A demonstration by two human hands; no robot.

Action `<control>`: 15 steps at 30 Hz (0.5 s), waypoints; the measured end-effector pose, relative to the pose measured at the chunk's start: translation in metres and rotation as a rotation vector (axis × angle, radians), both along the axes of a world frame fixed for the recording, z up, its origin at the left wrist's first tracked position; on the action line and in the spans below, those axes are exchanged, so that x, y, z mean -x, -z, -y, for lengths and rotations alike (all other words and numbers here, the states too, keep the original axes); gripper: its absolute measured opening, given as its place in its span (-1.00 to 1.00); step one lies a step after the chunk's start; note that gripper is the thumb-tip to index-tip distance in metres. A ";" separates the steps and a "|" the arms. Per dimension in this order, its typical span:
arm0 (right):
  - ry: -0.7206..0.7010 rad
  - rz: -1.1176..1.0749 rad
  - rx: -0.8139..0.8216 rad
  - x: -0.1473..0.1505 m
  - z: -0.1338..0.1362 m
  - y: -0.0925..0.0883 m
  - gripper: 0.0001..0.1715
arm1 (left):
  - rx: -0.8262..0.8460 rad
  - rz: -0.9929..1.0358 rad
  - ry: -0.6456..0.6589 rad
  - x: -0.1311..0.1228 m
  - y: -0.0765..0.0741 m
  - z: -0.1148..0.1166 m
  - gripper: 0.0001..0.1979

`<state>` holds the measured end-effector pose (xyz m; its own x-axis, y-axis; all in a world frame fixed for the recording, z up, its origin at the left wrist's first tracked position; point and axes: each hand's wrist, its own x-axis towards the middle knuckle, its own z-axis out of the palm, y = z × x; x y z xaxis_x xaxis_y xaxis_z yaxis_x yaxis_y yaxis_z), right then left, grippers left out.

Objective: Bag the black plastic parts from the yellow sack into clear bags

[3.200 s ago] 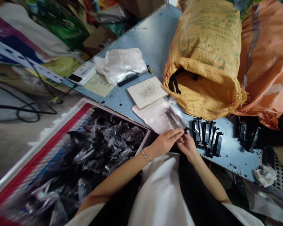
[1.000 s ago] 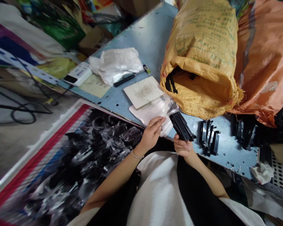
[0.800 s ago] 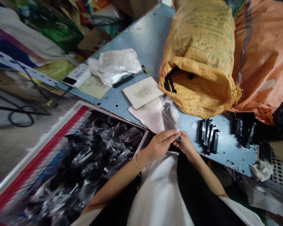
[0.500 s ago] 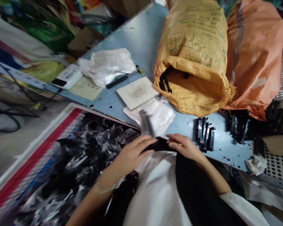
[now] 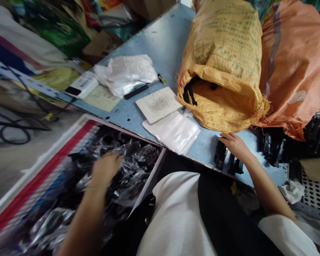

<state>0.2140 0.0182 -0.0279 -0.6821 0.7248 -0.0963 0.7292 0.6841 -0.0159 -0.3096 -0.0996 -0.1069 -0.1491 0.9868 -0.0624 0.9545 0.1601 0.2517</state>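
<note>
My right hand (image 5: 234,145) reaches over the blue table (image 5: 165,42) and lies on a short row of black plastic parts (image 5: 220,158) near the front edge, fingers stretched out over them. My left hand (image 5: 106,167) is blurred by motion and hovers low over a big bin (image 5: 77,124) full of black parts in clear plastic bags (image 5: 128,160). Whether its fingers hold anything is not visible. A flat stack of clear empty bags (image 5: 174,131) lies on the table between the two hands.
An open yellow woven sack (image 5: 224,71) with black parts inside lies behind the row, an orange sack (image 5: 293,67) beside it. More black parts (image 5: 277,147) are heaped at the right. A white tile (image 5: 158,105), a pen (image 5: 141,89), crumpled plastic (image 5: 126,73) and a small box (image 5: 81,85) lie further left.
Both hands left the table's front edge. The left swung down-left over the bin and the bagged black part it carried is no longer seen. The right moved out onto the row of black parts.
</note>
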 end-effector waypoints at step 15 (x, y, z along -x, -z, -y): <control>0.687 -0.968 0.782 0.015 0.051 0.012 -0.63 | 0.083 0.854 0.109 -0.178 -0.025 -0.137 -0.89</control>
